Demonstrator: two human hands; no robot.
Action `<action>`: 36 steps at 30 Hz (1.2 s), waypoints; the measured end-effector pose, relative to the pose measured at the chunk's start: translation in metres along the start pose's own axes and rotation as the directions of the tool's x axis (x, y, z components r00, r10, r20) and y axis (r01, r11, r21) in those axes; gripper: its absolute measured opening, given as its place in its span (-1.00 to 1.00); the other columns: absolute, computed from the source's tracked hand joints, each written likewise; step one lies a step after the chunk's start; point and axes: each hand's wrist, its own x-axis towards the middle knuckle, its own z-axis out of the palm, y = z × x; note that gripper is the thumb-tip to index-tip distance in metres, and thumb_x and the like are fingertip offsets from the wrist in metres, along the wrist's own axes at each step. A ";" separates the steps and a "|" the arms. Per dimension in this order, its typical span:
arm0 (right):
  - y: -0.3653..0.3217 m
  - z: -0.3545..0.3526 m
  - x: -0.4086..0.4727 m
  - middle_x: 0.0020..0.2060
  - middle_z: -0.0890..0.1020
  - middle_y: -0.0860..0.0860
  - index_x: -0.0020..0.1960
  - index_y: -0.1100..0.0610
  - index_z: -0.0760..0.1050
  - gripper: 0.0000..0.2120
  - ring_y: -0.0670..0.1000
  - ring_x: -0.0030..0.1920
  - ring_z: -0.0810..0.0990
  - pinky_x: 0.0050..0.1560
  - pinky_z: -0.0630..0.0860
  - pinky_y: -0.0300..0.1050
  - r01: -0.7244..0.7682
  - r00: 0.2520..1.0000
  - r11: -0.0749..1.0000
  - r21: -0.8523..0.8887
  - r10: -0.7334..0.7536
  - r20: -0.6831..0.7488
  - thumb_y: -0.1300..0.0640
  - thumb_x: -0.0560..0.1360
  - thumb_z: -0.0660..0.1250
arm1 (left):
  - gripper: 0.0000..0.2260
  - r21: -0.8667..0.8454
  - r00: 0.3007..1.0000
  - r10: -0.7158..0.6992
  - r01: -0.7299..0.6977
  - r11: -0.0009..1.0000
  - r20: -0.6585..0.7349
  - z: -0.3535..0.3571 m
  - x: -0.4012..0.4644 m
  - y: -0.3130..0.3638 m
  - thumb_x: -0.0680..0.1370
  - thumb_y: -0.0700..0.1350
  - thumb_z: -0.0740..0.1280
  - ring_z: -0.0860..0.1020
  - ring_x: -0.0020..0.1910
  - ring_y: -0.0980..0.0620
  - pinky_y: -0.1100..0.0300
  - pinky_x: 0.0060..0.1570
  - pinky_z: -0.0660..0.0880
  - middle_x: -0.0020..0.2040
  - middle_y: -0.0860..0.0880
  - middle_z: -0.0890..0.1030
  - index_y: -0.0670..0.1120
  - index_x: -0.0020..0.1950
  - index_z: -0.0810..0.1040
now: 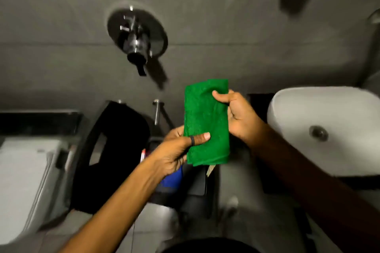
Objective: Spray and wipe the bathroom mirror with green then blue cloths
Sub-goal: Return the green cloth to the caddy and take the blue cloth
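Note:
A folded green cloth [206,121] is held upright in front of me between both hands. My left hand [176,150] pinches its lower left edge, thumb on the front; a dark ring sits on that thumb. My right hand [240,115] grips the upper right edge with the thumb pressed on the cloth. Something blue [172,178], partly hidden below my left wrist, lies among dark items; I cannot tell whether it is the blue cloth. No mirror or spray bottle shows in this view.
A white basin [329,129] stands at the right. A chrome wall valve [136,37] is mounted on the grey wall above. A black holder [115,150] and a white toilet [24,181] are on the left. A chrome peg [156,112] sticks out beside the cloth.

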 end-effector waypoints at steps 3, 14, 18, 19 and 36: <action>0.084 -0.055 0.047 -0.16 0.72 0.04 0.22 0.20 0.50 -0.64 0.01 -0.19 0.70 -0.25 0.65 -0.16 -0.120 0.979 0.979 -0.165 0.089 -0.184 0.48 0.51 0.20 | -0.66 -0.001 0.976 -0.131 0.133 0.991 -0.173 -0.057 0.037 -0.087 0.49 -0.46 0.40 0.74 -0.15 -0.03 0.03 0.01 0.70 0.11 -0.17 0.74 -0.30 0.25 0.61; 0.287 -0.209 0.205 -0.10 0.64 0.18 0.27 0.38 0.53 -0.53 -0.07 -0.39 0.55 -0.45 0.45 -0.43 -0.299 0.938 0.612 -0.732 0.047 -0.344 0.59 0.43 0.14 | -0.68 -0.252 0.855 -0.300 0.206 0.945 -0.423 -0.177 0.188 -0.318 0.52 -0.47 0.38 0.76 -0.17 0.01 0.10 -0.23 0.71 -0.10 -0.02 0.79 -0.19 0.21 0.63; 0.307 -0.217 0.233 0.15 0.64 0.28 0.21 0.36 0.58 -0.50 0.14 0.06 0.62 -0.06 0.55 -0.37 -0.164 0.984 0.467 -0.869 0.019 -0.175 0.59 0.31 0.23 | -0.80 -0.200 0.802 -0.293 0.219 0.955 -0.521 -0.182 0.213 -0.336 0.51 -0.35 0.48 0.64 -0.33 0.13 0.26 -0.38 0.65 -0.35 0.06 0.66 -0.08 -0.11 0.56; 0.308 -0.217 0.234 0.18 0.64 0.27 0.21 0.35 0.58 -0.50 0.16 0.15 0.62 0.09 0.53 -0.27 -0.125 0.991 0.388 -0.913 0.001 -0.135 0.55 0.30 0.27 | -0.77 -0.105 0.760 -0.242 0.225 0.969 -0.603 -0.185 0.211 -0.336 0.49 -0.26 0.54 0.58 -0.43 0.19 0.33 -0.43 0.58 -0.38 0.05 0.60 -0.05 -0.18 0.52; 0.317 -0.181 0.133 0.18 0.65 0.23 0.24 0.22 0.58 -0.73 0.01 0.03 0.59 -0.08 0.52 -0.19 -0.239 0.963 0.729 -0.641 0.093 -0.253 0.34 0.57 0.28 | -0.42 0.407 0.612 -0.147 0.667 0.624 -0.777 -0.225 0.207 -0.247 0.48 0.16 0.46 0.53 0.39 -0.25 0.00 0.39 0.48 0.40 -0.27 0.54 -0.17 0.39 0.57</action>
